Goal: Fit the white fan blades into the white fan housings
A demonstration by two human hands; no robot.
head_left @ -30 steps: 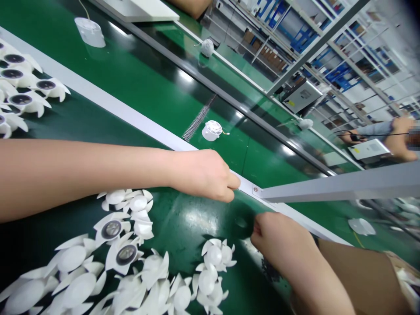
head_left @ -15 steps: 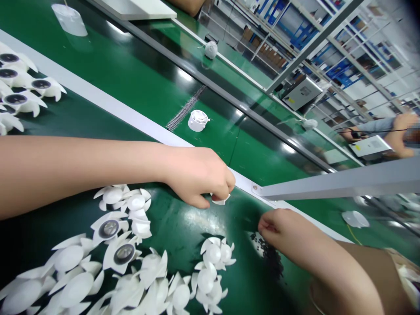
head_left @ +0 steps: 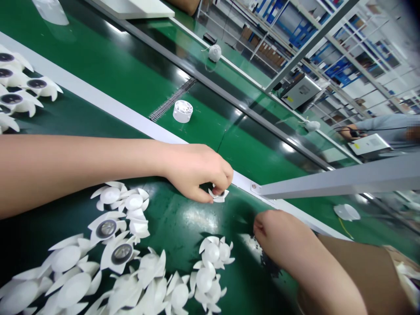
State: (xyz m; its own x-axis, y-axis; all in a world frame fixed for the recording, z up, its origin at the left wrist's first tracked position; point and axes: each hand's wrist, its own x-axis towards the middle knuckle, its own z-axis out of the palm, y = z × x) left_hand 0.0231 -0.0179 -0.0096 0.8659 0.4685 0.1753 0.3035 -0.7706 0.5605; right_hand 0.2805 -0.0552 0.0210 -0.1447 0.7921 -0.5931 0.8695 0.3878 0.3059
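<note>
White fan impeller point(head_left: 223, 199) sat directly under the left hand point(head_left: 201, 168), dark hub facing up, visible width running roughly nine to three o'clock. That hand was narrow around it; whether it gripped could not be told. At four o'clock, the right hand point(head_left: 278, 231) was curled, contents hidden, beside black bits point(head_left: 271, 266). Other impellers point(head_left: 77, 288) lay toward seven o'clock.

Beyond the glossy green belt point(head_left: 111, 72), pale racks point(head_left: 257, 51) hold brown boxes point(head_left: 271, 56) and blue items point(head_left: 300, 33)
</note>
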